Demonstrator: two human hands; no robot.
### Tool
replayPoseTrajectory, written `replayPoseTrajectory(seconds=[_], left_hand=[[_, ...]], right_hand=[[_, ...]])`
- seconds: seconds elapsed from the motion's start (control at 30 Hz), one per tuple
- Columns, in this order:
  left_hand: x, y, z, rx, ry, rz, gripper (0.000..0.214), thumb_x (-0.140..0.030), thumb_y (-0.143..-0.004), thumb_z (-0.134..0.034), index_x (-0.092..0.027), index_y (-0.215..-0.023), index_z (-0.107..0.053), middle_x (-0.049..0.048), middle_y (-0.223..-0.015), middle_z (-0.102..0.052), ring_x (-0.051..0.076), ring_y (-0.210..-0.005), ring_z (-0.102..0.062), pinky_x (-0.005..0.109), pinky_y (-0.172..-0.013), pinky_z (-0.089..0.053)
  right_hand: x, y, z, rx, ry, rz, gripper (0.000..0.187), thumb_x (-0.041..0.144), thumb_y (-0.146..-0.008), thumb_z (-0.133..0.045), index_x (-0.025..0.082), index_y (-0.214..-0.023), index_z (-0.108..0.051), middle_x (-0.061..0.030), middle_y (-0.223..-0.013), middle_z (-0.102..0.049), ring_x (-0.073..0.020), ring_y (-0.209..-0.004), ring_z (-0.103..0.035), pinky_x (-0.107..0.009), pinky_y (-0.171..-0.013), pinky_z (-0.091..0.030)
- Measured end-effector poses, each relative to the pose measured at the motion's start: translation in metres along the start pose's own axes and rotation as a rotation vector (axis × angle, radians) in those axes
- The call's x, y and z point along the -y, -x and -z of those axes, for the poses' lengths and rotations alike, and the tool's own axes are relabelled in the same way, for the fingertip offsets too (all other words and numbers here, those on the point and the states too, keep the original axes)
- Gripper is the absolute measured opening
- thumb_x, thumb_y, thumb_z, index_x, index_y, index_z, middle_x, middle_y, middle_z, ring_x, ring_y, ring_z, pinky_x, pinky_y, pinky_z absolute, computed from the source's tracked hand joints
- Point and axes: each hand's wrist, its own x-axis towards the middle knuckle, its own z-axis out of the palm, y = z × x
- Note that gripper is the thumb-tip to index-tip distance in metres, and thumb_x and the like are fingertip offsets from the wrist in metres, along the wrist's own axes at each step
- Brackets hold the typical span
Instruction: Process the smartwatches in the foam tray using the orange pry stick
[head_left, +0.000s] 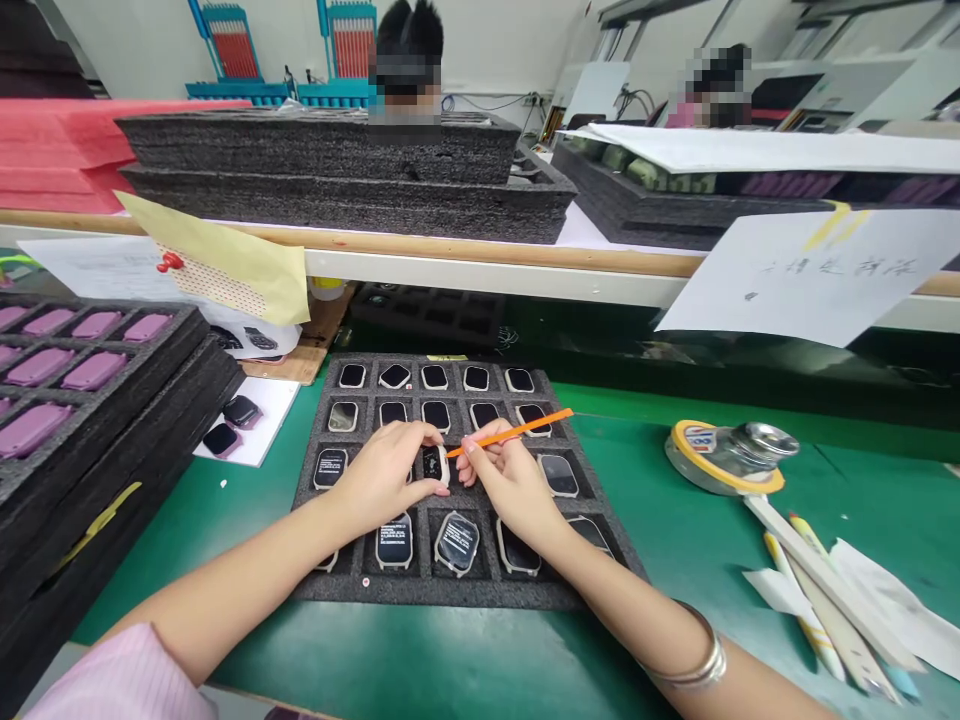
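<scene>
My left hand (pixel 394 468) grips a square smartwatch case (pixel 435 465) by its edges, over the middle of a black foam tray (pixel 352 590). Its screen is lit, with small marks on it. Pinched in my right hand (pixel 506 475) is a thin orange stick (pixel 525 428), slanting up to the right, its lower tip at the right side of the watch. Whether the tip touches the watch, I cannot tell. Other watch cases fill the pockets around; one (pixel 457 543) in the front row shows white text. My forearms hide some pockets.
Left stands a foam stack of purple cases (pixel 94 370), beside two dark watches on white paper (pixel 259 440). On the right are a yellow tape roll (pixel 694 470) with a metal-topped jar (pixel 757 445), and pens (pixel 806 600). A shelf (pixel 450 262) with foam trays crosses behind; people sit beyond.
</scene>
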Motion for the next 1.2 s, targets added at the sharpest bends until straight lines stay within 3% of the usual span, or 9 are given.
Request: replayPoseTrajectory(seconds=[0.3, 0.4, 0.5, 0.57, 0.63, 0.77, 0.97, 1.2], left_hand=[[0.0, 0.002, -0.003, -0.009, 0.005, -0.019, 0.041, -0.026, -0.081, -0.082, -0.022, -0.111, -0.054, 0.0064, -0.112, -0.067, 0.028, -0.108, -0.063, 0.047, -0.097, -0.05], [-0.004, 0.003, 0.0, -0.026, -0.004, -0.041, 0.044, -0.03, -0.083, -0.079, -0.02, -0.118, -0.054, 0.0106, -0.12, -0.064, 0.029, -0.115, -0.059, 0.048, -0.1, -0.048], [-0.016, 0.007, 0.003, -0.02, 0.024, -0.167, 0.026, -0.035, -0.091, -0.07, -0.019, -0.108, -0.059, 0.0083, -0.11, -0.066, 0.025, -0.108, -0.06, 0.043, -0.098, -0.047], [-0.027, 0.012, 0.002, 0.073, 0.027, -0.313, 0.016, -0.036, -0.097, -0.063, -0.02, -0.098, -0.063, 0.0045, -0.1, -0.069, 0.021, -0.101, -0.061, 0.04, -0.096, -0.047], [-0.036, 0.021, -0.002, 0.172, -0.057, -0.398, 0.022, -0.041, -0.097, -0.061, -0.021, -0.097, -0.067, 0.0058, -0.102, -0.069, 0.024, -0.105, -0.061, 0.041, -0.096, -0.048], [-0.046, 0.042, -0.009, 0.161, -0.263, -0.293, 0.029, -0.047, -0.094, -0.063, -0.021, -0.106, -0.069, 0.0113, -0.11, -0.065, 0.032, -0.114, -0.057, 0.049, -0.096, -0.048], [-0.047, 0.058, -0.008, 0.05, -0.213, -0.152, 0.024, -0.037, -0.095, -0.064, -0.022, -0.114, -0.064, 0.0095, -0.115, -0.064, 0.029, -0.112, -0.058, 0.047, -0.095, -0.05], [-0.046, 0.057, -0.012, -0.006, -0.141, -0.158, 0.021, -0.039, -0.092, -0.068, -0.022, -0.105, -0.066, 0.0063, -0.109, -0.066, 0.026, -0.108, -0.061, 0.043, -0.094, -0.05]], right_hand=[[0.001, -0.001, -0.001, 0.024, 0.033, 0.036, 0.044, 0.065, -0.086, -0.064, 0.023, -0.087, -0.049, 0.002, -0.07, -0.063, -0.0125, -0.059, -0.063, -0.028, -0.058, -0.055], [0.001, -0.002, -0.002, 0.025, 0.025, 0.047, 0.043, 0.064, -0.085, -0.065, 0.024, -0.086, -0.049, 0.002, -0.069, -0.063, -0.0133, -0.059, -0.064, -0.029, -0.059, -0.056], [0.003, -0.003, -0.002, 0.022, 0.001, 0.055, 0.044, 0.064, -0.082, -0.068, 0.024, -0.084, -0.05, 0.0018, -0.068, -0.063, -0.0143, -0.059, -0.064, -0.03, -0.059, -0.056], [0.007, -0.002, -0.001, 0.001, -0.021, 0.064, 0.045, 0.065, -0.082, -0.068, 0.023, -0.084, -0.051, 0.0014, -0.069, -0.064, -0.0142, -0.06, -0.064, -0.03, -0.06, -0.057], [0.014, 0.004, 0.002, -0.034, -0.041, 0.076, 0.043, 0.063, -0.084, -0.066, 0.023, -0.086, -0.052, 0.0009, -0.071, -0.065, -0.0137, -0.062, -0.065, -0.03, -0.062, -0.057], [0.023, 0.029, 0.008, -0.079, -0.06, 0.079, 0.039, 0.059, -0.087, -0.066, 0.023, -0.088, -0.053, -0.0001, -0.074, -0.066, -0.0132, -0.062, -0.064, -0.029, -0.062, -0.057], [0.016, 0.065, 0.009, -0.042, -0.029, 0.057, 0.038, 0.059, -0.088, -0.065, 0.022, -0.085, -0.056, -0.0019, -0.073, -0.067, -0.0145, -0.061, -0.065, -0.029, -0.061, -0.057], [0.012, 0.073, 0.009, 0.048, 0.071, 0.066, 0.027, 0.047, -0.094, -0.061, 0.022, -0.084, -0.059, -0.0021, -0.077, -0.066, -0.0158, -0.069, -0.066, -0.029, -0.066, -0.055]])
